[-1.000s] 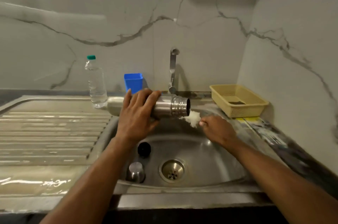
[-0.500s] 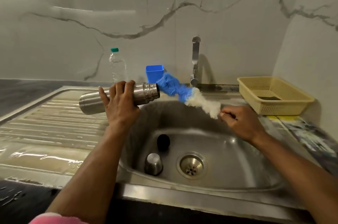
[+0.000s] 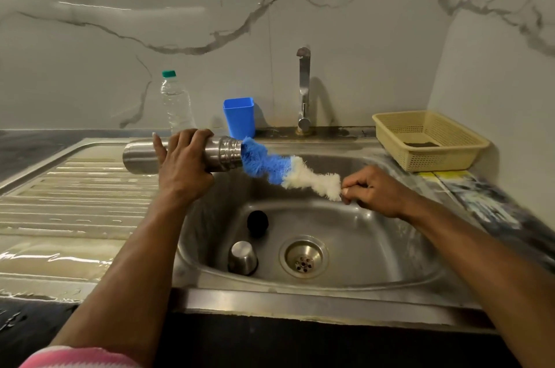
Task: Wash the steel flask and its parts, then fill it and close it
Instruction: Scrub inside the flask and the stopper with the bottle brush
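My left hand grips the steel flask, held sideways over the sink's left rim with its open mouth pointing right. A blue and white bottle brush sticks out of the mouth, its blue end at the opening. My right hand pinches the brush at its white end over the basin. In the sink lie the flask's steel cup, upside down, and a black stopper.
A tap stands behind the basin, with a blue cup and a clear water bottle to its left. A yellow basket sits at the right. The ridged draining board lies left. The drain is mid-basin.
The brush has come out of the flask: one second ago only its white end showed, now nearly the whole brush is out. My right hand moved right and the flask shifted left.
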